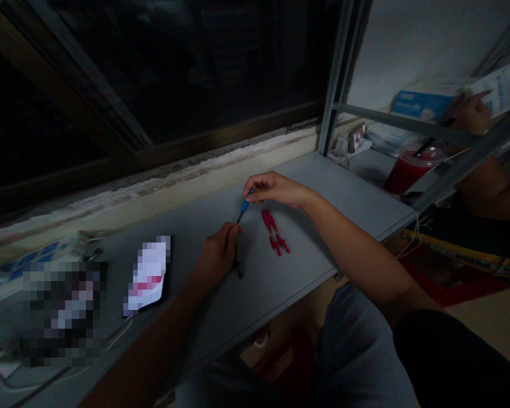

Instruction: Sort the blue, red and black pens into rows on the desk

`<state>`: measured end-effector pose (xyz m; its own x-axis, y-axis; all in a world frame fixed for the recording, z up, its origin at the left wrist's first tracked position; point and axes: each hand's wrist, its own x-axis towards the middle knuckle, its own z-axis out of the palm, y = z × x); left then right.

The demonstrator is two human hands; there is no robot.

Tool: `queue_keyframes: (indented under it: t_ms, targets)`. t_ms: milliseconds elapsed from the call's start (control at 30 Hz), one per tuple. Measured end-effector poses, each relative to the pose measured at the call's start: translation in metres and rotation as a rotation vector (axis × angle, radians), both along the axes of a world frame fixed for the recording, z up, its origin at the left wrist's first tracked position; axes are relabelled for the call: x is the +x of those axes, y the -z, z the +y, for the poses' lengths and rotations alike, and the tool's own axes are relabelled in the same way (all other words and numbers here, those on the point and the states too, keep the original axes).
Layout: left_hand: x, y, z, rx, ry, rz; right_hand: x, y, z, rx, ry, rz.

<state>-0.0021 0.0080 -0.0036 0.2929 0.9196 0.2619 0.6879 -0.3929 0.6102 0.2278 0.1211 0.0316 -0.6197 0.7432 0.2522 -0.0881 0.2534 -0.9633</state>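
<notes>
My left hand (217, 255) is closed around the lower barrel of a slim pen with a blue section (242, 211), whose dark end sticks out below my fist. My right hand (276, 190) pinches the pen's upper blue end between its fingertips. Both hands hover over a grey desk (323, 192). A small bundle of red pens (273, 231) lies on the desk just below my right hand, touching neither hand. Left of my left hand lies a phone (148, 276), its screen blurred out.
A blurred dark object (63, 311) sits at the desk's left end. A dark window (174, 62) runs along the back edge. At right stand a metal shelf frame (344, 73), a red drink cup with a straw (412, 170), and a hand (471, 110) holding a white packet.
</notes>
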Motion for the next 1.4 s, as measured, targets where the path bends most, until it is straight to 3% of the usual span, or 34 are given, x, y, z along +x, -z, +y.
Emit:
queue_keyframes:
  t_ms: [200,567,700,967,1133,1300,1400]
  targets:
    - [-0.002,0.005,-0.001,-0.033,0.082,-0.111,-0.002,-0.006,-0.006,-0.137,-0.023,0.149]
    - [-0.002,0.006,0.001,-0.086,0.1,-0.187,-0.002,-0.006,0.001,-0.17,0.176,0.329]
    - [-0.002,0.006,0.002,-0.079,0.093,-0.193,0.001,-0.006,0.003,-0.171,0.189,0.345]
    - [-0.003,0.005,0.002,-0.08,0.075,-0.152,-0.008,-0.003,-0.003,-0.125,0.049,0.09]
    - [-0.001,0.003,0.001,-0.054,0.061,-0.1,-0.006,-0.003,-0.008,-0.011,0.165,-0.25]
    - [-0.002,0.004,0.001,-0.04,0.045,-0.098,0.001,-0.009,-0.009,0.034,0.033,-0.192]
    - [-0.002,0.005,0.001,-0.027,0.055,-0.08,0.003,-0.01,-0.009,0.083,0.122,-0.3]
